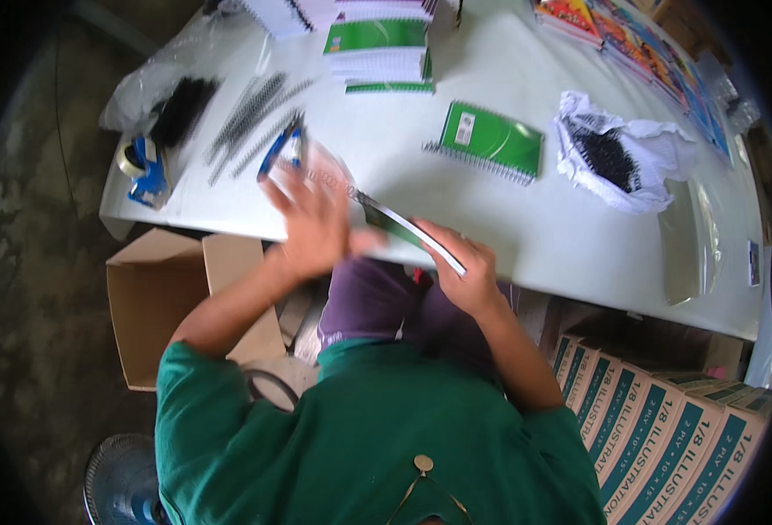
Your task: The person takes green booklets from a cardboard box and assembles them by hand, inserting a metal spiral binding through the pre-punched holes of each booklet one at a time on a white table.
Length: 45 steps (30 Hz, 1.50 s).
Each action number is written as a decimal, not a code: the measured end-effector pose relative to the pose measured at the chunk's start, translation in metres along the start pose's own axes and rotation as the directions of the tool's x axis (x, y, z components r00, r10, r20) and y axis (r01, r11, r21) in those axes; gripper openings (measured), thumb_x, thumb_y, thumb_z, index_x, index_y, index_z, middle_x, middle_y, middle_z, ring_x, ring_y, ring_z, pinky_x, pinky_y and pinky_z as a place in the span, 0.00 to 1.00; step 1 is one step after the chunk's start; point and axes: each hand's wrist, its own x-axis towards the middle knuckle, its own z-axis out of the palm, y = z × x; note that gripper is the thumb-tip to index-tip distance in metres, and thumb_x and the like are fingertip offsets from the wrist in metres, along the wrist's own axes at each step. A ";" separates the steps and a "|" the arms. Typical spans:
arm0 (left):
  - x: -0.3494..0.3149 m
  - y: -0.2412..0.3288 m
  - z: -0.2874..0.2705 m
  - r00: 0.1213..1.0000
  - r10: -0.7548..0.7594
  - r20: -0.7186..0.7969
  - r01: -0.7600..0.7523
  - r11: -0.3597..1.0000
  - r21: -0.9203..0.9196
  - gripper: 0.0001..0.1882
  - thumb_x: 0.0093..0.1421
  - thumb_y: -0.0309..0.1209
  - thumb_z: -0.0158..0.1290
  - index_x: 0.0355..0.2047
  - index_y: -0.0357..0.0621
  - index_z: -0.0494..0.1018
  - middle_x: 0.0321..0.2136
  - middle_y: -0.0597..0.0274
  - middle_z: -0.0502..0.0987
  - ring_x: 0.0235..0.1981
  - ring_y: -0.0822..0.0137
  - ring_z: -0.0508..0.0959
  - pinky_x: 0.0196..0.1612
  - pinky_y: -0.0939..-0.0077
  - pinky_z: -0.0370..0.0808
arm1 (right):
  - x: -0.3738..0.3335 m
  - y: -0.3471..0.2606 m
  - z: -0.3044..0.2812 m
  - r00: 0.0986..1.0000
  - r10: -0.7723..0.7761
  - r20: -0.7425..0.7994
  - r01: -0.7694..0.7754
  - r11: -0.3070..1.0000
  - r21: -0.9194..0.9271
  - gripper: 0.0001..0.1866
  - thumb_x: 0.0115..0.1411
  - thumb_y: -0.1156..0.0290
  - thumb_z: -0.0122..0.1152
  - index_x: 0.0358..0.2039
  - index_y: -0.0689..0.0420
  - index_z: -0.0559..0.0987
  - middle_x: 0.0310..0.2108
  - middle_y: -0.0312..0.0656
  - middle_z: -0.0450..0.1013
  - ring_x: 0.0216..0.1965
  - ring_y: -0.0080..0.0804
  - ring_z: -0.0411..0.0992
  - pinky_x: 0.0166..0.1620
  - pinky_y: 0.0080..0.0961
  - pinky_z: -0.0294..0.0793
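Note:
My right hand (466, 267) grips a thin notebook (419, 234) by its near end, tilted so that its white page edge faces up. A dark wire spiral (338, 184) sticks out past the notebook's far left end. Beside that end is my left hand (309, 223), blurred by motion, with its fingers spread and nothing visible in them. Just beyond its fingertips lies a blue-handled hand tool (283, 147), probably pliers. A green spiral notebook (495, 140) lies flat on the white table (368, 131), farther off to the right.
Loose wire coils (250, 118) lie at the left, near a blue tape dispenser (148, 171). Green notebooks (377, 37) are stacked at the back. A white cloth (657, 144) at the right holds small black pieces (607, 157). Below the table stand an open carton (158, 297) and several boxes (657, 420).

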 end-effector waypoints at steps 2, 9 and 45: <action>0.003 -0.005 0.009 0.961 -0.275 -0.019 0.270 0.953 -0.135 0.56 0.52 0.68 0.34 0.60 0.24 0.40 0.62 0.30 0.36 0.63 0.36 0.29 0.58 0.41 0.20 | -0.003 -0.005 0.012 0.998 -0.063 0.009 0.063 0.998 -0.011 0.21 0.49 0.86 0.55 0.46 0.59 0.74 0.40 0.47 0.74 0.38 0.41 0.75 0.39 0.30 0.75; -0.027 0.017 0.011 0.994 -0.094 -0.057 0.086 0.989 -0.121 0.61 0.44 0.74 0.36 0.58 0.24 0.48 0.56 0.17 0.43 0.59 0.23 0.33 0.52 0.24 0.29 | -0.011 -0.002 0.016 0.987 -0.160 0.016 0.161 0.985 -0.061 0.26 0.43 0.89 0.53 0.47 0.59 0.74 0.43 0.46 0.73 0.39 0.41 0.75 0.41 0.32 0.75; 0.057 0.065 -0.019 0.953 0.110 0.282 0.038 0.881 -0.471 0.32 0.59 0.53 0.42 0.54 0.41 0.62 0.48 0.45 0.66 0.53 0.43 0.64 0.56 0.47 0.54 | 0.006 0.009 0.019 0.979 0.171 0.108 -0.193 0.951 0.242 0.40 0.49 0.72 0.62 0.59 0.52 0.50 0.44 0.52 0.71 0.42 0.54 0.72 0.41 0.39 0.73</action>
